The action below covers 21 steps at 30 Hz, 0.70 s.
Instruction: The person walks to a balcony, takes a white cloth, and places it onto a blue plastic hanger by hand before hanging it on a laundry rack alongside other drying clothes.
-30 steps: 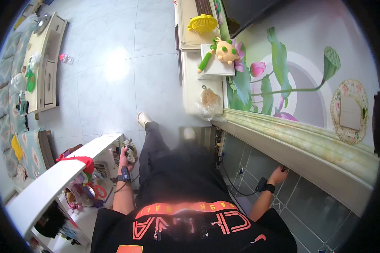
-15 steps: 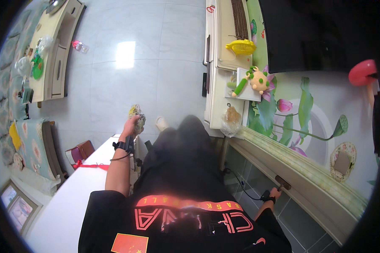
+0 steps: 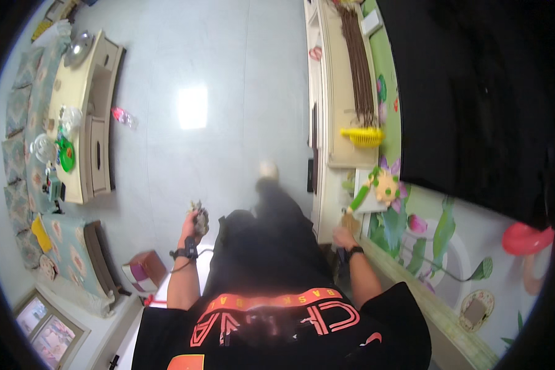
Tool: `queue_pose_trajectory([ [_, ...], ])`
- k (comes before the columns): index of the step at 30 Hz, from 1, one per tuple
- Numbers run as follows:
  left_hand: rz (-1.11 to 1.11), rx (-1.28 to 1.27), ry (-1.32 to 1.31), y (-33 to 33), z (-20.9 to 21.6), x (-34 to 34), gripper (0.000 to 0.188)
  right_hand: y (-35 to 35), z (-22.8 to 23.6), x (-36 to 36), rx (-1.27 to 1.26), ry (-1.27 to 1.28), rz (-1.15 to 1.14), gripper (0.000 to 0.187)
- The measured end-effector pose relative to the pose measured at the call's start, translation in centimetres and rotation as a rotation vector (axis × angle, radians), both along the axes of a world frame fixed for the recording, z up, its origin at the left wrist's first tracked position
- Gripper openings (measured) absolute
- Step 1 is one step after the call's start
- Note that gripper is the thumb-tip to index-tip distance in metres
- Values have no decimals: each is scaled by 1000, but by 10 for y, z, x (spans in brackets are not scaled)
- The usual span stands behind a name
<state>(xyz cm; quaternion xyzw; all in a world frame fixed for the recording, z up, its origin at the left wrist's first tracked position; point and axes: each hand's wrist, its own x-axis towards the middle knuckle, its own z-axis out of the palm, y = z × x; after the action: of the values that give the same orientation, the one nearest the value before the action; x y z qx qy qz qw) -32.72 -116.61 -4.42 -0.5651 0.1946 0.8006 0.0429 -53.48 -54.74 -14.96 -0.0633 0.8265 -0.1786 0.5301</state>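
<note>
My left hand (image 3: 187,230) is closed on a crumpled greyish cloth (image 3: 199,220), which bunches out past the fingers above the floor. At the near end of the low cream cabinet (image 3: 330,213) is my right hand (image 3: 343,238). Just beyond it, a brownish bundle (image 3: 350,223) shows in part, with the hand covering some of it. Blur hides the fingers of this hand, so whether they grip the bundle is unclear. Both wrists wear dark bands with cables.
On the cabinet stand a yellow basket (image 3: 362,137) and a green-and-cream crocheted toy (image 3: 385,187). A dark television (image 3: 468,105) hangs at right. To the left are a cream coffee table (image 3: 74,154), a plastic bottle (image 3: 124,117) on the floor and a brown-and-purple box (image 3: 145,271).
I have moved forward, one foot now stepping ahead. My right hand has left the handle on the door behind and come up beside the cabinet end. My left hand still holds the cloth.
</note>
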Motion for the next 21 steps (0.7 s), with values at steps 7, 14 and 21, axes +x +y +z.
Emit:
queue_pose_trajectory([
  [7,156,-195,73,-139,44,-97,22,-449,40,-321,-639,499,-175,22],
  [14,-52,-486,43,-258,73,-197,35,-740,204,-353,-820,25,385,41],
  [21,-621,-530,305,-406,167,-364,39,-913,299,-341,-935,-107,713,80],
])
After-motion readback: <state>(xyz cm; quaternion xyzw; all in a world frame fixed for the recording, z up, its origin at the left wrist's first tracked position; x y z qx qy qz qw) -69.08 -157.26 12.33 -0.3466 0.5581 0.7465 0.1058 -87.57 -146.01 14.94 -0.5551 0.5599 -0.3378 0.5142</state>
